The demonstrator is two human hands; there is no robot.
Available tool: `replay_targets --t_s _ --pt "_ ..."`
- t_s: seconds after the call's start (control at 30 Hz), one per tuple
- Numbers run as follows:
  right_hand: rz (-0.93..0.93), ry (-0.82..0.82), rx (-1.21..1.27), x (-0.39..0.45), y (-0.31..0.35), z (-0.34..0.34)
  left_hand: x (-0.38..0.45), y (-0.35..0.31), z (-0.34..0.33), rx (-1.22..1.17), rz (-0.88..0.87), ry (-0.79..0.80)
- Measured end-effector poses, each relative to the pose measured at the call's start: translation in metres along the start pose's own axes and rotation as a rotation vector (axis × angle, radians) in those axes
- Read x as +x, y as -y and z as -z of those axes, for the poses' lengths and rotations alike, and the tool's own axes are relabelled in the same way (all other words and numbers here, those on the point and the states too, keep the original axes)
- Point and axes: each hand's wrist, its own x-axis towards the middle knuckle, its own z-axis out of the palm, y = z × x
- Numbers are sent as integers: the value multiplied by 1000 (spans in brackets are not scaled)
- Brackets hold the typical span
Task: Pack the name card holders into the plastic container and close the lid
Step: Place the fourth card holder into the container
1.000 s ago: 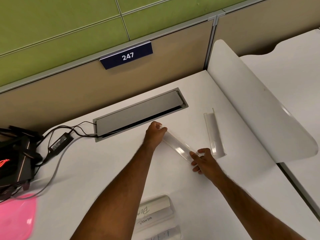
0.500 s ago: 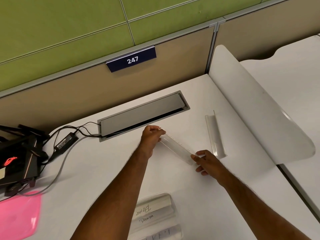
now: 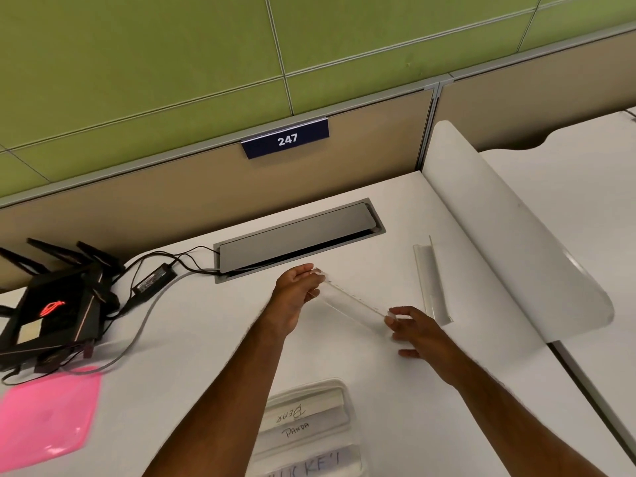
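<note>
A clear acrylic name card holder (image 3: pixel 351 302) is held just above the white desk, with my left hand (image 3: pixel 297 297) gripping its far end and my right hand (image 3: pixel 414 330) pinching its near end. A second clear holder (image 3: pixel 433 280) lies on the desk to the right, beside the divider. Below my arms stands the clear plastic container (image 3: pixel 346 387), with several holders inside carrying handwritten cards. A pink lid (image 3: pixel 44 414) lies flat at the left front of the desk.
A grey cable hatch (image 3: pixel 299 234) is set into the desk behind my hands. A black router (image 3: pixel 51 304) and power brick (image 3: pixel 155 278) with cables sit at the left. A white curved divider (image 3: pixel 509 242) bounds the right side.
Both hands have lifted the clear holder slightly off the desk and tilted it. The camera view has shifted, so everything sits lower in the frame.
</note>
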Motion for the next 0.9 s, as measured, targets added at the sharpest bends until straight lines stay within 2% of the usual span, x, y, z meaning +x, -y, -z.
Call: replay_targets --t_s 0.17,0.27,0.57,0.9 --pt "42 123 178 -14 4 -7 -25 -9 16 -50 -39 -2" --pt "75 131 249 -20 8 -15 -42 -14 24 -82 -67 0" --pt "156 141 175 -38 21 -44 -97 -18 61 -164 -171 20" --pt "285 154 47 -58 33 -76 -156 -1 112 -90 -264 29"
